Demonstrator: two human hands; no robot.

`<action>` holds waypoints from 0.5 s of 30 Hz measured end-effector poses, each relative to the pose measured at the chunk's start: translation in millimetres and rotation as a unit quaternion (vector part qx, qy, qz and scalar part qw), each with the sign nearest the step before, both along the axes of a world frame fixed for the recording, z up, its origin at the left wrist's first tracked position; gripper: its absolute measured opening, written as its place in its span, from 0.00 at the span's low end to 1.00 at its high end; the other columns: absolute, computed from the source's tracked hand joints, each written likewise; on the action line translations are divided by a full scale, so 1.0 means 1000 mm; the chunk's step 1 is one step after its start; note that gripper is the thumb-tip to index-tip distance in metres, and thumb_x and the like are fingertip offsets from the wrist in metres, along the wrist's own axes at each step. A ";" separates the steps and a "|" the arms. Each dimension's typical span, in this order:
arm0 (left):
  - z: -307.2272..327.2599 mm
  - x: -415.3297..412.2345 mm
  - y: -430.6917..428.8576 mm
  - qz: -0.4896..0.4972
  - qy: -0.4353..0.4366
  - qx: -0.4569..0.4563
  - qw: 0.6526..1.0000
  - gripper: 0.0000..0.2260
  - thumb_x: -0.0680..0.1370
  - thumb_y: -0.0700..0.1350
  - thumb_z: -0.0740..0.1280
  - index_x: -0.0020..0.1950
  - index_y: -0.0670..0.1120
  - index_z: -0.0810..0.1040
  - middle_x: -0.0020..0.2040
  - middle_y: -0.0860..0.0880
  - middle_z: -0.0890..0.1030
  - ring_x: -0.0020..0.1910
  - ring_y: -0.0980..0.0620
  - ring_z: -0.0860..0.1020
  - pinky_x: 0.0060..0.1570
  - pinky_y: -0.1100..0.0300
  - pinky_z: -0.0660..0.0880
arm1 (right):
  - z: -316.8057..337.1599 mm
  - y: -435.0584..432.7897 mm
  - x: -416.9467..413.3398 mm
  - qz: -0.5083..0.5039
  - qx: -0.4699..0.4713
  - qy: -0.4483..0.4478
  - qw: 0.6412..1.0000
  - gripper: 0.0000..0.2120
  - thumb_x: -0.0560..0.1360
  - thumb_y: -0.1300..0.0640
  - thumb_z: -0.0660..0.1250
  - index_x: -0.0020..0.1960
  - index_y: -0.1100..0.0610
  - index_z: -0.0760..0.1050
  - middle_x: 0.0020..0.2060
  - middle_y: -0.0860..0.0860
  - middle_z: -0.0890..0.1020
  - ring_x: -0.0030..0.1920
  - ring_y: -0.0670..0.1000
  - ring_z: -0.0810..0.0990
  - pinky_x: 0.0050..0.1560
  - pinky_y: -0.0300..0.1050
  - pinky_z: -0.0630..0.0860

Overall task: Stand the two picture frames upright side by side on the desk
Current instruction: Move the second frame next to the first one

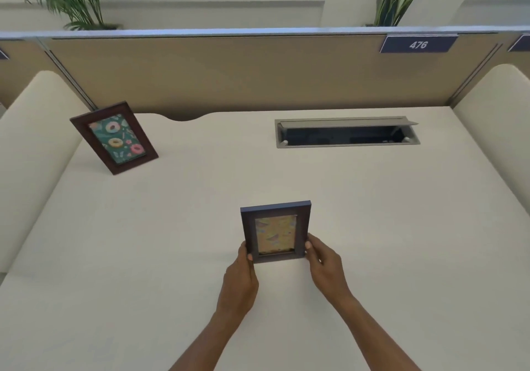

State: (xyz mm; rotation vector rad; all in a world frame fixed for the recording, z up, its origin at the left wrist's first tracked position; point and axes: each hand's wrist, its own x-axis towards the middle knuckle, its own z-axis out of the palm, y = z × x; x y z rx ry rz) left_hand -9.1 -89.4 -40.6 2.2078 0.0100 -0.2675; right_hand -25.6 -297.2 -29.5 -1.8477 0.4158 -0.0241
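A dark blue picture frame (276,231) with a yellow picture stands upright near the middle front of the white desk (372,227). My left hand (240,277) grips its lower left edge and my right hand (325,264) grips its lower right edge. A dark red-brown frame (114,136) with a doughnut picture on green stands upright at the far left of the desk, turned at an angle, well apart from the blue one.
An open grey cable tray (347,131) is set into the desk at the back right. A tan partition (229,69) with a "476" label (418,44) closes the back. White side panels (34,146) flank the desk. Plants stand behind the partition.
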 end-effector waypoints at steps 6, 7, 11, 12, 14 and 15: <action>0.002 0.002 -0.006 0.031 -0.011 -0.022 0.999 0.16 0.86 0.44 0.52 0.72 0.50 0.71 0.40 0.60 0.80 0.34 0.60 0.78 0.33 0.72 0.70 | -0.006 0.001 0.001 -0.022 0.004 -0.010 1.000 0.16 0.83 0.58 0.62 0.69 0.55 0.77 0.60 0.45 0.84 0.62 0.42 0.81 0.63 0.46 0.80; 0.002 0.003 -0.006 0.034 -0.013 -0.024 0.999 0.16 0.86 0.44 0.52 0.71 0.49 0.71 0.42 0.59 0.81 0.35 0.59 0.79 0.34 0.72 0.70 | -0.006 0.000 0.004 -0.023 0.004 -0.010 1.000 0.16 0.83 0.58 0.62 0.69 0.55 0.77 0.60 0.45 0.84 0.62 0.42 0.81 0.63 0.46 0.80; 0.005 0.014 -0.007 0.040 -0.021 -0.032 0.998 0.16 0.86 0.45 0.52 0.71 0.49 0.72 0.47 0.53 0.84 0.38 0.56 0.79 0.36 0.72 0.71 | -0.005 0.000 0.019 -0.029 0.001 -0.003 1.000 0.16 0.83 0.57 0.62 0.69 0.57 0.77 0.61 0.48 0.84 0.63 0.46 0.81 0.64 0.51 0.79; 0.006 0.019 -0.007 0.042 -0.027 -0.036 0.998 0.16 0.87 0.44 0.52 0.70 0.49 0.73 0.47 0.53 0.84 0.38 0.57 0.80 0.36 0.72 0.71 | -0.004 0.000 0.025 -0.032 0.003 -0.001 0.999 0.16 0.83 0.56 0.62 0.69 0.57 0.77 0.61 0.48 0.84 0.63 0.47 0.81 0.65 0.52 0.79; 0.009 0.030 -0.006 0.051 -0.045 -0.045 0.997 0.15 0.87 0.43 0.53 0.69 0.49 0.74 0.47 0.55 0.83 0.39 0.60 0.80 0.36 0.73 0.71 | -0.001 0.003 0.037 -0.033 0.009 -0.002 0.999 0.17 0.83 0.56 0.62 0.69 0.57 0.77 0.62 0.48 0.84 0.63 0.48 0.81 0.65 0.53 0.78; 0.011 0.037 -0.005 0.056 -0.055 -0.049 0.996 0.15 0.86 0.43 0.53 0.69 0.48 0.74 0.46 0.56 0.83 0.39 0.62 0.80 0.37 0.74 0.71 | 0.001 0.005 0.045 -0.031 0.011 -0.005 0.999 0.16 0.83 0.56 0.62 0.69 0.57 0.77 0.62 0.48 0.84 0.63 0.48 0.81 0.65 0.53 0.78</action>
